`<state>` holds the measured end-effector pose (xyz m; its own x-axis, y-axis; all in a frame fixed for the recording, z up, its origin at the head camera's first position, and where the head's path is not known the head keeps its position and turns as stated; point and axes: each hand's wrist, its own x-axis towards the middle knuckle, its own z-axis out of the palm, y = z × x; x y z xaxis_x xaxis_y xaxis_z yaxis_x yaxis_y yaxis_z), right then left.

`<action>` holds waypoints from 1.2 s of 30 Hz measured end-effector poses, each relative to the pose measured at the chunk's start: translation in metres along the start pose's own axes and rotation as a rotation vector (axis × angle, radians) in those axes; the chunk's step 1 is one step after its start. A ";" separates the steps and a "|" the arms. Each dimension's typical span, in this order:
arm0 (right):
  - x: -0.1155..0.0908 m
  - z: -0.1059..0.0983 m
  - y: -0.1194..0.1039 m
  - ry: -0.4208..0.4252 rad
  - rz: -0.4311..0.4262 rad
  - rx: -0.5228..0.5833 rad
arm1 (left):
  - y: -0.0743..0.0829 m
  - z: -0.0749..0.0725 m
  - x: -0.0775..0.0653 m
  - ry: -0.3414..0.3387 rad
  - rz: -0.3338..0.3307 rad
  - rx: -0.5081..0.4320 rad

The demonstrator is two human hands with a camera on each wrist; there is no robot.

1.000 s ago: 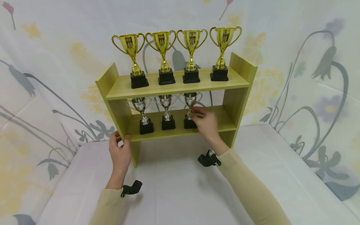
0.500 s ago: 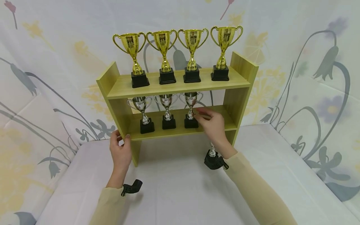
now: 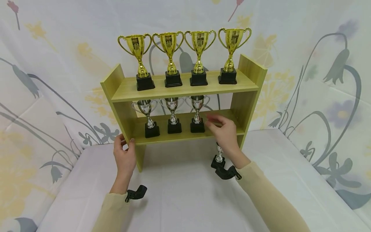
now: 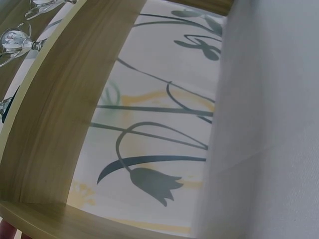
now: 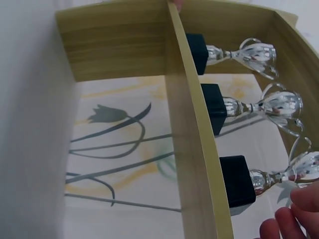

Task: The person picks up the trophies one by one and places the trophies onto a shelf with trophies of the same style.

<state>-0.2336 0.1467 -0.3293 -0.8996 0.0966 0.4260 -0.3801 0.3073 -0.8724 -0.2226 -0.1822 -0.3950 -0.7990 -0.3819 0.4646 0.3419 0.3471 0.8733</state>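
Note:
My left hand (image 3: 125, 158) grips the left side panel of a light wooden shelf (image 3: 250, 109), where the lower board joins it. Its fingertips (image 4: 7, 230) just show in the left wrist view's lower corner. Three silver trophy cups on black bases stand on the lower board: a left one (image 3: 152, 130), a middle one (image 3: 174, 126) and a right one (image 3: 197, 125). My right hand (image 3: 226, 137) is just right of the right one, fingers loosely bent and holding nothing. In the right wrist view, its fingertips (image 5: 284, 225) are near that trophy's cup (image 5: 305, 168).
Several gold trophies, such as the rightmost gold trophy (image 3: 227, 76), stand along the upper board. Another silver trophy (image 3: 218, 161) stands on the white-covered table (image 3: 179, 199), partly hidden behind my right wrist. A flower-patterned cloth (image 3: 58, 80) hangs behind.
My right hand has let go of the right silver trophy's stem and moved away to the right. The silver trophy on the table has come more into sight. My left hand stays on the shelf.

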 end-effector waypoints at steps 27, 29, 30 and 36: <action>-0.023 -0.019 0.014 0.059 -0.043 0.041 | -0.002 0.000 0.001 -0.006 0.006 -0.012; -0.025 -0.021 0.016 0.063 -0.049 0.020 | -0.002 0.000 0.001 -0.009 0.005 -0.011; -0.026 -0.022 0.017 0.065 -0.049 0.013 | -0.002 0.000 0.001 -0.009 0.005 -0.011; -0.034 -0.029 0.019 0.063 -0.022 -0.015 | -0.002 0.000 0.000 -0.007 0.004 -0.003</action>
<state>-0.2041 0.1768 -0.3532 -0.8756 0.1486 0.4596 -0.3958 0.3244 -0.8591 -0.2236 -0.1830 -0.3963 -0.8009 -0.3747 0.4671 0.3466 0.3460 0.8719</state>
